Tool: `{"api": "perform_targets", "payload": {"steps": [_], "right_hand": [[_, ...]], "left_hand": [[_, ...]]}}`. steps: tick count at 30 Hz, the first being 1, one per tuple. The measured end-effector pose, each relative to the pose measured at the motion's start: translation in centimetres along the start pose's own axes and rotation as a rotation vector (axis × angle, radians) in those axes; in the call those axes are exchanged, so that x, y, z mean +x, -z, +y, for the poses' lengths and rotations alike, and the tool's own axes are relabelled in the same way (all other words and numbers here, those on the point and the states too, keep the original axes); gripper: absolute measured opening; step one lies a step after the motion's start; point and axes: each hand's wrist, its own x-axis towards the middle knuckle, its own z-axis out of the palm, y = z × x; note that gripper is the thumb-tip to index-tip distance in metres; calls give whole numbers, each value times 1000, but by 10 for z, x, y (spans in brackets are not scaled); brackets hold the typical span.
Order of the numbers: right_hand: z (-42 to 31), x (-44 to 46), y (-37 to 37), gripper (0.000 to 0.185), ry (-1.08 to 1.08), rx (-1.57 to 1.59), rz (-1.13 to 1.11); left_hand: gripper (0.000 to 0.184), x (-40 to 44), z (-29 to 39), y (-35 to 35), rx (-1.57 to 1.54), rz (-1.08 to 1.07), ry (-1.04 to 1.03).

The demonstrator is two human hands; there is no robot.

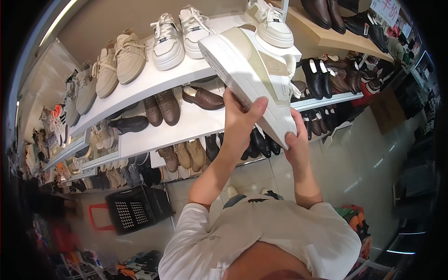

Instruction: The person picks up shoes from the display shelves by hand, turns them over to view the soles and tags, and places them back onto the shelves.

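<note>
A white and beige sneaker (252,70) is held up in front of the shelves, tilted on its side with the sole edge toward me. My left hand (242,114) grips it from below near the middle of the sole, thumb lying along the white sidewall. At the lower right end, my right hand (296,135) pinches the shoe's tip with the thumb on the sidewall. Behind the held shoe, a white sneaker (270,28) stands on the top shelf. Another pair of white sneakers (168,44) sits just left of it.
The white top shelf (135,86) also carries beige sneakers (129,56). Brown leather shoes (203,98) stand on the shelf below. A black basket (137,210) with a red handle is on the floor at left. A cardboard box (387,112) stands at right.
</note>
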Motion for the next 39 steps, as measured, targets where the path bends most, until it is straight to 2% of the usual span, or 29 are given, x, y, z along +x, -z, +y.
{"api": "perform_targets", "payload": {"steps": [1,3,4,5,7,8,9,11,12,15,17,18,19,21,22,23,25,26,27,28,29,31,33,35,37,39], "right_hand": [[5,-5,9,83,-7,10,-10],[13,-14,27,80,-210,451,53],[16,-12,38,78,-266,457,-99],[19,-16,43,78,-273,464,-110],[18,-25,42,80,-533,853,-231],[35,-28,49,76,-583,1088,-369],[40,-29,51,76,-598,1093,-375],[46,-32,54,69,-762,1367,-299],[46,-34,55,69,-780,1372,-304],[49,-38,59,63,-823,1257,-237],[59,-43,66,62,-597,1019,-404],[55,-48,64,61,-654,691,-107],[50,-52,61,61,-663,690,-116],[43,-53,51,68,-212,188,-27],[43,-54,52,79,-201,101,50],[45,-58,53,79,-216,103,39],[50,-56,51,81,111,-491,26],[49,-53,49,85,122,-400,-2],[46,-54,49,85,116,-397,-7],[44,-53,50,86,278,-530,-26],[40,-54,51,87,437,-665,-45],[30,-54,50,86,455,-699,-40],[27,-52,53,86,521,-835,-72],[27,-45,61,86,475,-766,-96],[21,-44,60,86,425,-698,-122],[10,-43,56,87,328,-531,-9]], "left_hand": [[90,-6,-9,-5,-7,47,-9],[89,-17,-17,-17,24,71,-51],[87,-23,-17,-25,60,60,-40],[86,-29,-17,-31,96,51,-33],[85,-39,-21,-48,200,129,-24],[84,-43,-25,-54,294,194,-5],[84,-46,-29,-58,299,210,-7],[83,-52,-39,-59,419,217,-97],[83,-56,-42,-59,424,234,-98],[87,-62,-43,-50,629,240,-142],[97,-66,-37,-40,396,230,67],[101,-70,-30,-37,351,274,138],[102,-69,-39,-22,383,272,-4],[101,-73,-36,-18,352,248,-51],[97,-76,-38,-17,258,296,-24],[87,-77,-35,-19,125,326,-28],[77,-78,-44,3,150,393,45],[77,-82,-47,9,154,402,45],[68,-86,-49,12,62,407,59],[60,-86,-50,14,-29,405,69],[60,-85,-51,16,-29,409,70],[51,-82,-52,19,-165,349,107],[54,-81,-55,20,-203,343,92],[59,-79,-58,20,-240,331,74],[53,-81,-60,19,-240,312,14],[52,-87,-81,42,-295,257,-22]]}}
